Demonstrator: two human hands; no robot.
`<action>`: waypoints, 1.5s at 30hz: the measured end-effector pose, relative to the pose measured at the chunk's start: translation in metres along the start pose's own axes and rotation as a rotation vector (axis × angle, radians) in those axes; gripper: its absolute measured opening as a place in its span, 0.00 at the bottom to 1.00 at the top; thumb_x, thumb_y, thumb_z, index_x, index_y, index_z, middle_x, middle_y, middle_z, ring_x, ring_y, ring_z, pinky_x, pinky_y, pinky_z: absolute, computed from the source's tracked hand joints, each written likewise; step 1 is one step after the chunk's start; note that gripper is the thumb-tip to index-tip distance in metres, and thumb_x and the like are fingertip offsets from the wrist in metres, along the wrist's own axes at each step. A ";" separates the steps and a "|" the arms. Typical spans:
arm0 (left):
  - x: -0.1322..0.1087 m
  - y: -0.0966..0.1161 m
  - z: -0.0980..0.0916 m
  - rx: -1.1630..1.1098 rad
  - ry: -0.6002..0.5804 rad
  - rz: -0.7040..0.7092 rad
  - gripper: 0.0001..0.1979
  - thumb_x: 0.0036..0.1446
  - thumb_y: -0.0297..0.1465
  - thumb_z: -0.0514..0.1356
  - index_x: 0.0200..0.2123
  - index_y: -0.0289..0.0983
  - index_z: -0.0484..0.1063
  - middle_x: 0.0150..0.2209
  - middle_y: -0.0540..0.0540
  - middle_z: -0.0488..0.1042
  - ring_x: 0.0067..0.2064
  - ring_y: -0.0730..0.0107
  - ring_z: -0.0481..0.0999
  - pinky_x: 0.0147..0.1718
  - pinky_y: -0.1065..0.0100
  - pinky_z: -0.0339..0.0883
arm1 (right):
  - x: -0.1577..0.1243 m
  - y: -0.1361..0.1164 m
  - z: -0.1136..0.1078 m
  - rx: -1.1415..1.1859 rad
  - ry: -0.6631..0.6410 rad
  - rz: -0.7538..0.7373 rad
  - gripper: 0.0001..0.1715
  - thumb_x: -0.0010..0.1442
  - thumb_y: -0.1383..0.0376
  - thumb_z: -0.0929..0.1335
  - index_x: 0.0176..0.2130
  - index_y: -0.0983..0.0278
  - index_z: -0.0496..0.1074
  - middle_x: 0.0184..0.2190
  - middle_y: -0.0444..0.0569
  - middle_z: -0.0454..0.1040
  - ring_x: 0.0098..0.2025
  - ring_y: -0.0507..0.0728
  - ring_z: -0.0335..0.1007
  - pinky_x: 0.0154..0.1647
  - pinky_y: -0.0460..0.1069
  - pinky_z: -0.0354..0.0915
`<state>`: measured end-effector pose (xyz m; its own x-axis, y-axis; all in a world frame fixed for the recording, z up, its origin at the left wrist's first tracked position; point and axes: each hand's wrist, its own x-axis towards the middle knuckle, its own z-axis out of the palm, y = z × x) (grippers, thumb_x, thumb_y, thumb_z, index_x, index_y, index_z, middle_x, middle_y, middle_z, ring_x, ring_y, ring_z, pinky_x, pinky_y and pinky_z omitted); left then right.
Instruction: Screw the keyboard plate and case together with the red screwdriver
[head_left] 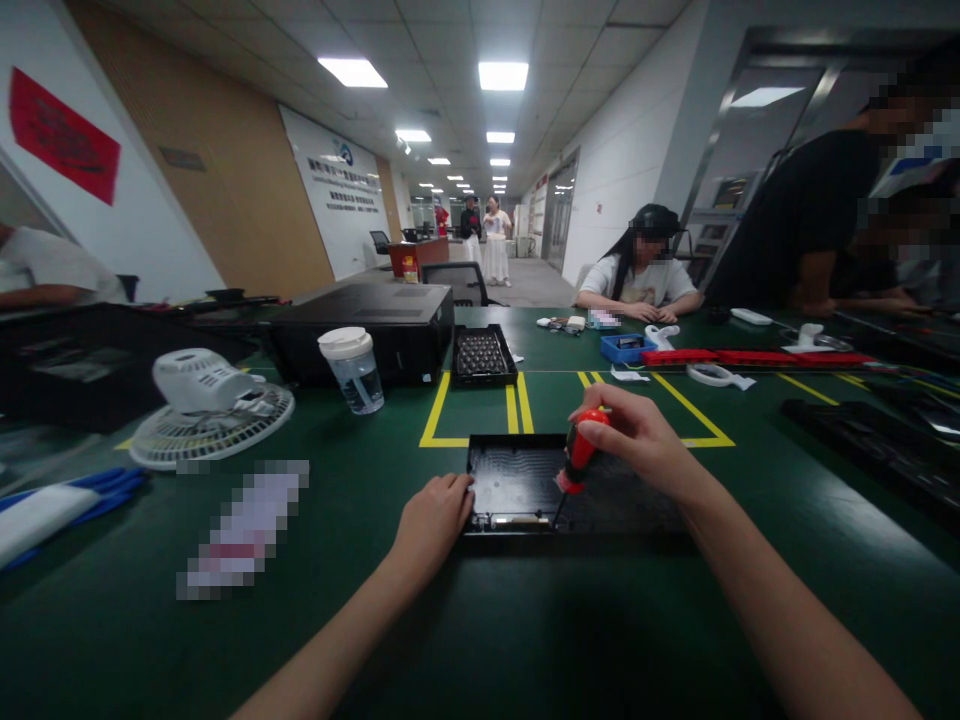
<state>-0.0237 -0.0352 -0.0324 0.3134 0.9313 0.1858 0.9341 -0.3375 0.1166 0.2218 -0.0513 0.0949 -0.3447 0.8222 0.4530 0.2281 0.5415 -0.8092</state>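
A shallow black plastic tray-like panel (517, 470) lies on the green table in front of me, its raised rim facing up. My left hand (436, 512) grips its left edge, fingers closed over the rim. In my right hand (626, 430) is a screwdriver (581, 450) with a red and black handle, wrapped by the fingers. The shaft points down and its tip meets the panel near the front edge, beside a pale strip (517, 520). The right part of the panel is partly covered by my right hand and forearm.
Behind the panel stand a black tray of small parts (482, 355), a black computer case (367, 320) and a lidded clear cup (356, 375). A white fan (214, 405) and blue-white gloves (67, 505) lie left. A blue bin (626, 348) is at right. A co-worker (645, 270) sits opposite.
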 end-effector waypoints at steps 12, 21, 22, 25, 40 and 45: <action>0.001 0.000 0.001 0.019 0.018 0.007 0.15 0.60 0.35 0.45 0.46 0.41 0.67 0.41 0.46 0.72 0.41 0.67 0.71 0.36 0.68 0.66 | 0.000 -0.002 0.003 -0.149 0.088 0.040 0.13 0.55 0.59 0.66 0.26 0.64 0.60 0.22 0.41 0.62 0.24 0.49 0.58 0.22 0.44 0.53; 0.001 0.000 0.002 0.010 0.025 0.008 0.15 0.60 0.35 0.45 0.46 0.41 0.66 0.41 0.46 0.72 0.41 0.67 0.71 0.36 0.68 0.66 | 0.000 0.002 0.005 -0.213 0.146 0.008 0.13 0.55 0.61 0.66 0.25 0.64 0.58 0.22 0.40 0.57 0.22 0.47 0.53 0.20 0.44 0.49; 0.001 0.000 0.002 0.010 0.028 0.010 0.15 0.60 0.35 0.45 0.46 0.41 0.66 0.41 0.46 0.72 0.41 0.67 0.71 0.36 0.67 0.66 | 0.000 0.002 0.006 -0.219 0.151 0.006 0.14 0.55 0.61 0.66 0.25 0.64 0.58 0.22 0.39 0.56 0.21 0.47 0.52 0.20 0.44 0.48; 0.002 -0.001 0.003 0.010 0.030 0.007 0.15 0.60 0.35 0.45 0.46 0.40 0.67 0.42 0.46 0.72 0.42 0.67 0.71 0.36 0.68 0.66 | 0.000 0.003 0.007 -0.232 0.167 0.001 0.15 0.55 0.61 0.66 0.24 0.64 0.57 0.21 0.39 0.54 0.20 0.47 0.51 0.19 0.44 0.47; 0.001 0.001 0.002 0.020 0.015 0.005 0.15 0.60 0.35 0.45 0.46 0.40 0.66 0.41 0.46 0.72 0.41 0.67 0.71 0.36 0.67 0.66 | -0.001 0.003 0.012 -0.374 0.277 -0.005 0.18 0.56 0.60 0.65 0.23 0.63 0.53 0.20 0.38 0.50 0.20 0.47 0.47 0.20 0.45 0.46; 0.002 0.000 0.003 0.011 0.023 0.010 0.15 0.60 0.35 0.45 0.46 0.40 0.66 0.42 0.47 0.72 0.42 0.67 0.71 0.37 0.67 0.66 | -0.002 0.005 0.013 -0.432 0.336 -0.005 0.19 0.56 0.58 0.65 0.22 0.63 0.52 0.19 0.38 0.50 0.21 0.48 0.47 0.21 0.45 0.46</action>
<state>-0.0223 -0.0332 -0.0348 0.3190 0.9244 0.2090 0.9328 -0.3452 0.1036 0.2112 -0.0527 0.0853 -0.0529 0.7919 0.6083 0.6047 0.5102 -0.6116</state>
